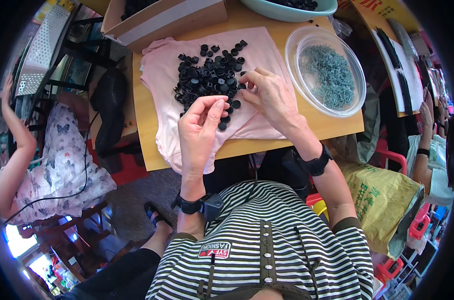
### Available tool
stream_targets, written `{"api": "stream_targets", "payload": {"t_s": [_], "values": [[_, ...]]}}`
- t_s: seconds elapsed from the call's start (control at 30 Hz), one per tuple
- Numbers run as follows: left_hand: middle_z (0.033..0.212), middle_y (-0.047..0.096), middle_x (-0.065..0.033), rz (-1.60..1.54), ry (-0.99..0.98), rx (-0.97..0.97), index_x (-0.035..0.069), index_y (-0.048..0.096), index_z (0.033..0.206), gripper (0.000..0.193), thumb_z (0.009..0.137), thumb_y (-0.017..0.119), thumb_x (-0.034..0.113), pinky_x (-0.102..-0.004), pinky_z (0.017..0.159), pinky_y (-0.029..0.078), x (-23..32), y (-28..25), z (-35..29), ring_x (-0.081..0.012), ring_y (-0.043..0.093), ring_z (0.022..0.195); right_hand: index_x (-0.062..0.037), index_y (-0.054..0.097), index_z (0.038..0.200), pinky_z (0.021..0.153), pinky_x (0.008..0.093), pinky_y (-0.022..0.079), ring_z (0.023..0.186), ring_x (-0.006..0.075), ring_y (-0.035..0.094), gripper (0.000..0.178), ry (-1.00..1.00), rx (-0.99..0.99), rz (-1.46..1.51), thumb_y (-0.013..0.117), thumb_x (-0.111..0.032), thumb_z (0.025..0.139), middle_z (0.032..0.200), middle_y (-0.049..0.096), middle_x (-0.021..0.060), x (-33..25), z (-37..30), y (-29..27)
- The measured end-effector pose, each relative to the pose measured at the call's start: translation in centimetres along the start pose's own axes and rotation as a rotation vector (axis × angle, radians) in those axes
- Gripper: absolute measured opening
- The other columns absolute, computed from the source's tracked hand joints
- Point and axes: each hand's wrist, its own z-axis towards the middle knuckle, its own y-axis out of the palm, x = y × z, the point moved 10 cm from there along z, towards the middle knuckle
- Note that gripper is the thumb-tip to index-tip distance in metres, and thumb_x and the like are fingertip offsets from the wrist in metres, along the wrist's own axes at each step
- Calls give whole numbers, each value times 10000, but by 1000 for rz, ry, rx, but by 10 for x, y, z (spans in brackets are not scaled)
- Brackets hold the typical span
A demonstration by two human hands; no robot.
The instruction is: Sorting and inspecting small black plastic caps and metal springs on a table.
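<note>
A heap of small round black plastic caps (207, 75) lies on a pale pink cloth (162, 105), which looks like a folded garment. In front of the heap, my left hand (199, 127) is closed, its thumb pressed to its fingertips. Whatever those fingers hold is hidden. My right hand (274, 97) reaches in at the heap's right edge. Its thumb and forefinger close around one black plastic cap (242, 86). A few loose caps lie between the two hands.
To the right stands a round clear tub (359, 92) of small grey screws (332, 77). A cardboard box (172, 22) and a pale green basin (292, 12), both with black parts, sit at the table's back. Other people's arms show at both sides; a yellow sack (382, 195) stands right.
</note>
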Motion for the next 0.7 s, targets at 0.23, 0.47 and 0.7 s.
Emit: {"api": "stream_targets", "payload": {"t_s": [0.23,0.47,0.7], "values": [[961,659,-47,168,354,-39,23,656,1051,253,801,687,-5,-235,730,511,25,29,-3,-105,632,803,1,653,978,602,271,476,681,114,578,256,289,-102,644,732,-118,766,808,652,57,12,-22,-13],[980,652,-91,434,544,-188,34,677,1020,280,755,694,-55,-244,710,524,47,60,-12,-145,644,803,2,655,977,606,191,462,724,60,576,228,523,-163,1155,723,-155,826,862,661,40,27,-63,-4],[925,659,-73,538,468,-207,25,663,980,251,741,705,-40,-241,676,500,32,68,-2,-126,620,734,2,638,990,620,228,501,723,71,594,195,567,38,1009,690,-85,824,885,658,49,47,-87,-15]]}}
